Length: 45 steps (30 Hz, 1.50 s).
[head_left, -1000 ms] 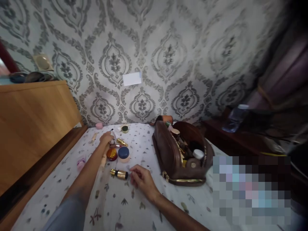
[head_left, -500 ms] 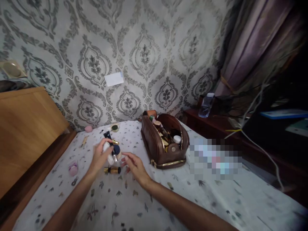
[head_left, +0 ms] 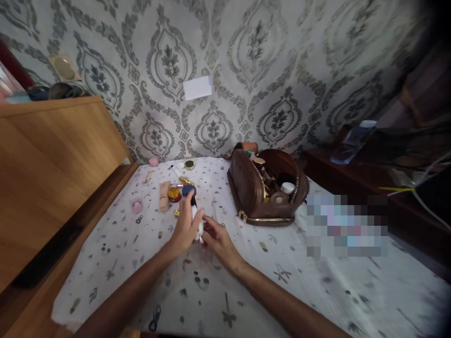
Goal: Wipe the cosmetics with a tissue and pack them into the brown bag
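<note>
In my left hand [head_left: 186, 220] is a white tube [head_left: 196, 218] with a dark part at its upper end, the fingers closed around it. My right hand [head_left: 220, 241] curls at the tube's lower end; what its fingertips pinch, if anything, is too blurred to name. Just beyond my left hand stands a jar with a blue lid [head_left: 189, 190]. Left of that jar are a gold and red jar [head_left: 174, 194] and a beige tube [head_left: 164, 197]. A gold cosmetic tube [head_left: 186, 180] lies behind them, and another small gold piece [head_left: 176, 213] is partly hidden by my left hand.
An unzipped brown toiletry bag [head_left: 250, 188] holding cosmetics stands to the right. A pink compact [head_left: 136, 205], a dark-lidded jar [head_left: 189, 165] and a pink item [head_left: 153, 162] lie farther left and back. A wooden panel [head_left: 70, 150] borders the left; a plastic bottle [head_left: 354, 143] stands far right.
The view has swung left and down. Both hands have come nearer to each other, with the white tube still in the left one. The beige tube and gold and red jar now show.
</note>
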Each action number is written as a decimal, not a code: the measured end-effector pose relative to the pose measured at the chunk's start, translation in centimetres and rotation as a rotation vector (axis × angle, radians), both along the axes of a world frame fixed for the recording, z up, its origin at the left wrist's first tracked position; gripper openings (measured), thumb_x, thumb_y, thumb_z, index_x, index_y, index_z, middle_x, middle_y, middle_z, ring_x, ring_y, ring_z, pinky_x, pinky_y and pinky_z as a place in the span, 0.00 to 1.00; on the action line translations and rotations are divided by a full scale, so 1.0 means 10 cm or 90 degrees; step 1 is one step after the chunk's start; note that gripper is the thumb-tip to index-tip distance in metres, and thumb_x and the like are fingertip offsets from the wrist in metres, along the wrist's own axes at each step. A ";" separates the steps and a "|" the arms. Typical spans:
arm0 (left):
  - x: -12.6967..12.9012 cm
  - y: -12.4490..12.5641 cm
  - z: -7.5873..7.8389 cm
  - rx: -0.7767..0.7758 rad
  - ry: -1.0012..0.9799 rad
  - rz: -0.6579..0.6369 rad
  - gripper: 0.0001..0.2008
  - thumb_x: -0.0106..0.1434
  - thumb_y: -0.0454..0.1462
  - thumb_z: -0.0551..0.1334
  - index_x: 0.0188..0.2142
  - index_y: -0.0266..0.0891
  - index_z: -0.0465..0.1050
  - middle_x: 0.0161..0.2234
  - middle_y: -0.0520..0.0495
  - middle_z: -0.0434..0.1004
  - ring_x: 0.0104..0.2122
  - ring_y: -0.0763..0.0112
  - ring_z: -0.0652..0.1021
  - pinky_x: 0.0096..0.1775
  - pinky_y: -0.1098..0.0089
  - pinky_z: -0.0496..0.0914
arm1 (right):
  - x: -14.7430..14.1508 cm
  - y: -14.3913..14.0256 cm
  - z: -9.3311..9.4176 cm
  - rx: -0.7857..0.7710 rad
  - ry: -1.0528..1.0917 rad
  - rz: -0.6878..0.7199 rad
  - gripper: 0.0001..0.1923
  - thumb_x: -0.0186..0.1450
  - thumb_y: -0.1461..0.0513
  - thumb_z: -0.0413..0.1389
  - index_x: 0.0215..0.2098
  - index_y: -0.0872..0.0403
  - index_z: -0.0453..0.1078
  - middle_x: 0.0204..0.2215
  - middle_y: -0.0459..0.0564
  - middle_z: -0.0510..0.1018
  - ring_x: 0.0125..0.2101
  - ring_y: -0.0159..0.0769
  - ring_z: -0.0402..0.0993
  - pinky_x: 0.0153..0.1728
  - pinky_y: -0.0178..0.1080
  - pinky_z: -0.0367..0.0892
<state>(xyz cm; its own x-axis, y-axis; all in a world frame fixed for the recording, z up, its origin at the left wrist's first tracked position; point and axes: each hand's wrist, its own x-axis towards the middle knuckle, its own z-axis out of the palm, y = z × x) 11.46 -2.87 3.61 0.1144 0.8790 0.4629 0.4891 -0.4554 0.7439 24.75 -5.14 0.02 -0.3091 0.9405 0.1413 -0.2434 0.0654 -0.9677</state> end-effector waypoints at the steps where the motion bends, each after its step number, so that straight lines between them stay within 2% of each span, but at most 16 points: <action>1: -0.02 0.05 0.04 0.007 -0.022 0.022 0.26 0.69 0.42 0.55 0.64 0.44 0.52 0.62 0.39 0.59 0.63 0.58 0.61 0.62 0.58 0.56 | -0.01 -0.02 -0.01 0.001 -0.010 0.007 0.29 0.61 0.52 0.60 0.58 0.52 0.67 0.28 0.44 0.71 0.23 0.28 0.65 0.22 0.32 0.67; 3: -0.08 0.18 0.13 0.001 -0.068 0.054 0.24 0.67 0.42 0.57 0.60 0.43 0.57 0.57 0.40 0.65 0.58 0.60 0.67 0.58 0.61 0.61 | -0.02 -0.06 -0.02 -0.011 -0.018 0.021 0.30 0.61 0.51 0.60 0.59 0.53 0.67 0.27 0.45 0.70 0.24 0.29 0.66 0.21 0.31 0.65; 7: -0.23 0.41 0.24 -0.058 -0.113 0.063 0.11 0.61 0.42 0.61 0.41 0.39 0.71 0.43 0.46 0.76 0.45 0.62 0.74 0.47 0.67 0.68 | -0.01 -0.09 -0.01 -0.043 -0.013 0.082 0.33 0.61 0.49 0.61 0.60 0.53 0.65 0.27 0.44 0.71 0.26 0.30 0.68 0.22 0.31 0.63; 11: -0.34 0.52 0.22 -0.165 -0.220 0.053 0.16 0.61 0.48 0.59 0.33 0.37 0.72 0.31 0.48 0.75 0.33 0.66 0.75 0.34 0.70 0.68 | 0.03 -0.06 0.03 -0.068 0.007 0.133 0.32 0.59 0.49 0.63 0.59 0.51 0.67 0.30 0.45 0.70 0.28 0.30 0.71 0.22 0.29 0.62; 15: -0.40 0.56 0.19 -0.287 -0.352 0.014 0.18 0.59 0.50 0.60 0.33 0.36 0.73 0.29 0.47 0.75 0.28 0.69 0.75 0.28 0.71 0.67 | 0.07 -0.04 0.05 -0.099 0.045 0.143 0.31 0.58 0.51 0.65 0.57 0.51 0.69 0.30 0.44 0.71 0.28 0.29 0.71 0.22 0.28 0.60; 19: -0.31 0.55 0.18 -0.402 -0.519 -0.012 0.17 0.61 0.50 0.57 0.35 0.37 0.71 0.28 0.46 0.76 0.27 0.67 0.76 0.30 0.66 0.71 | 0.07 -0.02 0.04 -0.167 0.109 0.147 0.30 0.56 0.52 0.67 0.55 0.51 0.71 0.31 0.46 0.74 0.29 0.29 0.72 0.22 0.28 0.60; 21: -0.20 0.51 0.15 -0.390 -0.585 -0.003 0.19 0.63 0.51 0.56 0.37 0.37 0.70 0.32 0.44 0.78 0.30 0.65 0.78 0.34 0.64 0.73 | 0.05 -0.01 0.03 -0.184 0.133 0.145 0.30 0.55 0.52 0.67 0.54 0.50 0.71 0.33 0.46 0.75 0.30 0.30 0.74 0.23 0.29 0.62; 24: 0.00 0.38 0.10 -0.321 -0.635 0.008 0.26 0.63 0.58 0.54 0.41 0.37 0.68 0.38 0.40 0.79 0.37 0.63 0.80 0.39 0.64 0.74 | 0.02 0.00 0.01 -0.170 0.149 0.122 0.29 0.55 0.54 0.68 0.54 0.48 0.71 0.32 0.45 0.75 0.30 0.32 0.76 0.26 0.32 0.67; 27: 0.15 0.19 0.05 -0.315 -0.572 -0.016 0.31 0.61 0.63 0.52 0.44 0.39 0.67 0.42 0.39 0.78 0.40 0.61 0.80 0.34 0.67 0.74 | 0.01 0.04 -0.03 -0.150 0.162 0.072 0.30 0.53 0.54 0.69 0.53 0.48 0.72 0.32 0.44 0.76 0.29 0.32 0.75 0.28 0.35 0.71; 30: 0.21 -0.01 0.03 -0.327 -0.427 -0.035 0.28 0.60 0.60 0.59 0.47 0.42 0.68 0.45 0.41 0.77 0.41 0.61 0.79 0.29 0.72 0.72 | 0.03 0.07 -0.06 -0.122 0.164 0.000 0.31 0.52 0.52 0.69 0.52 0.47 0.73 0.40 0.47 0.77 0.32 0.34 0.76 0.33 0.38 0.74; 34: 0.15 -0.18 0.00 -0.276 -0.268 -0.085 0.21 0.59 0.50 0.65 0.48 0.43 0.69 0.43 0.46 0.75 0.42 0.64 0.77 0.36 0.71 0.73 | 0.06 0.07 -0.07 -0.055 0.112 -0.084 0.29 0.55 0.49 0.66 0.54 0.47 0.73 0.48 0.49 0.78 0.44 0.38 0.74 0.43 0.40 0.73; 36: 0.08 -0.19 -0.01 -0.294 -0.246 -0.100 0.19 0.61 0.50 0.63 0.45 0.41 0.68 0.36 0.50 0.74 0.35 0.67 0.76 0.32 0.72 0.71 | 0.06 0.05 -0.04 -0.045 0.076 -0.048 0.30 0.57 0.49 0.64 0.56 0.47 0.71 0.49 0.49 0.77 0.45 0.38 0.73 0.42 0.39 0.72; 38: -0.01 -0.17 0.00 -0.290 -0.225 -0.105 0.17 0.62 0.50 0.61 0.41 0.40 0.68 0.31 0.52 0.71 0.29 0.70 0.74 0.29 0.72 0.69 | 0.06 0.04 -0.01 -0.048 0.042 0.029 0.33 0.58 0.49 0.63 0.60 0.46 0.67 0.49 0.49 0.77 0.42 0.37 0.74 0.38 0.38 0.73; 40: -0.10 -0.13 0.02 -0.233 -0.150 -0.095 0.14 0.63 0.48 0.60 0.39 0.40 0.67 0.29 0.52 0.70 0.29 0.70 0.73 0.31 0.72 0.68 | 0.08 0.04 0.02 -0.044 0.000 0.066 0.34 0.58 0.49 0.63 0.61 0.47 0.66 0.45 0.49 0.77 0.37 0.35 0.74 0.33 0.36 0.73; 41: -0.14 -0.12 0.03 -0.197 -0.087 -0.083 0.12 0.63 0.46 0.59 0.37 0.40 0.67 0.29 0.52 0.70 0.30 0.69 0.73 0.33 0.71 0.67 | 0.09 0.05 0.03 -0.037 -0.023 0.050 0.33 0.58 0.49 0.62 0.60 0.49 0.67 0.41 0.49 0.78 0.34 0.34 0.74 0.30 0.34 0.71; 45: -0.26 -0.13 0.00 -0.109 0.197 -0.036 0.09 0.65 0.44 0.57 0.35 0.42 0.67 0.29 0.49 0.71 0.32 0.64 0.73 0.36 0.68 0.65 | 0.18 0.11 0.09 -0.020 -0.045 -0.124 0.26 0.58 0.46 0.61 0.47 0.54 0.72 0.25 0.44 0.73 0.22 0.28 0.67 0.19 0.29 0.59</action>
<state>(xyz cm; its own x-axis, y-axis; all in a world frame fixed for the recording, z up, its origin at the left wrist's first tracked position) 8.82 -4.20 3.66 0.2764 0.9292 0.2454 0.6810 -0.3696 0.6322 26.55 -4.03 0.97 -0.1298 0.9870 0.0952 -0.1603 0.0739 -0.9843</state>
